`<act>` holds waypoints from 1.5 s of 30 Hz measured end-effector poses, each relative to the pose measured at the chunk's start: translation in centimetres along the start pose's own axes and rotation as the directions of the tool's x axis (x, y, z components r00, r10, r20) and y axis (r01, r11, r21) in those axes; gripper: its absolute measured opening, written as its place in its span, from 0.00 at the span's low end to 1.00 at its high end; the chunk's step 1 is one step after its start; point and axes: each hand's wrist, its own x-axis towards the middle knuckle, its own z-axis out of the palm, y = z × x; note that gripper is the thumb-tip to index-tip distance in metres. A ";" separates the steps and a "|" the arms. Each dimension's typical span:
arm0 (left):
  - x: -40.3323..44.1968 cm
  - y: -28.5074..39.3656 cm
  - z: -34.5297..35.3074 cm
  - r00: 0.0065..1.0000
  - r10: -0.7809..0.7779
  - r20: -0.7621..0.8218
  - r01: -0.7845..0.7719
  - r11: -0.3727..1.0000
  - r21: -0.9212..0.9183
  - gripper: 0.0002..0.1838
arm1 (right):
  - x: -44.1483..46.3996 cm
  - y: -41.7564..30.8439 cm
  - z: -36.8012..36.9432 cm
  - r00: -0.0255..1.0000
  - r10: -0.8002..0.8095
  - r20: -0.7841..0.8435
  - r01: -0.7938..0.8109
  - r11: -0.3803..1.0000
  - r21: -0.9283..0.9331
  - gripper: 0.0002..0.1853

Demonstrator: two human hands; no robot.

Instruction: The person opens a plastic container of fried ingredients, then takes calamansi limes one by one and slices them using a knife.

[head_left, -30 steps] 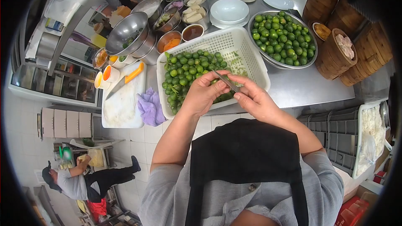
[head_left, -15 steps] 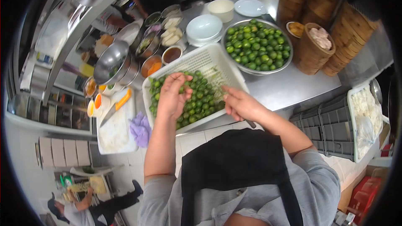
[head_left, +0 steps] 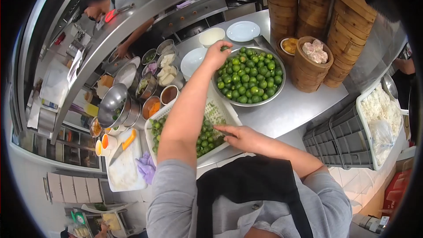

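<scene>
My left hand (head_left: 217,55) reaches over the left rim of a steel bowl (head_left: 254,104) heaped with green limes (head_left: 251,72). Pinched in its fingertips is one lime (head_left: 224,48). My right hand (head_left: 241,138) is at the right side of a white perforated basket (head_left: 231,113), index finger stretched along the front. The fingers below are curled round a slim dark-handled tool, mostly hidden now; its end showed earlier. More limes (head_left: 205,139) lie in the basket with stem scraps, partly behind my left forearm.
A cutting board (head_left: 125,178) with a yellow-handled knife (head_left: 128,139) and a purple cloth (head_left: 145,167) is at left. Bowls and pots of ingredients stand behind. Bamboo steamers (head_left: 348,31) rise at back right. A grey crate (head_left: 339,139) stands right. Another person works beyond the shelf.
My left hand has moved from above the basket up to the steel bowl, carrying a lime. My right hand stays by the basket, slightly lower and further left. The view has shifted.
</scene>
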 end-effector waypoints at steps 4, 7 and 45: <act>4.4 -2.3 3.2 0.987 -0.042 0.157 0.032 0.998 0.061 0.16 | -0.2 -1.0 -1.4 0.975 0.180 0.129 -0.203 0.959 0.196 0.25; 5.8 -2.7 3.9 0.964 -0.123 0.235 0.111 0.992 0.066 0.17 | 0.0 -0.1 -1.6 0.973 0.151 0.172 -0.192 0.949 0.251 0.26; -20.3 -8.1 3.8 0.742 -0.207 0.637 -0.105 0.904 0.415 0.15 | 0.5 0.4 0.8 0.952 0.307 -0.018 -0.271 0.866 0.420 0.21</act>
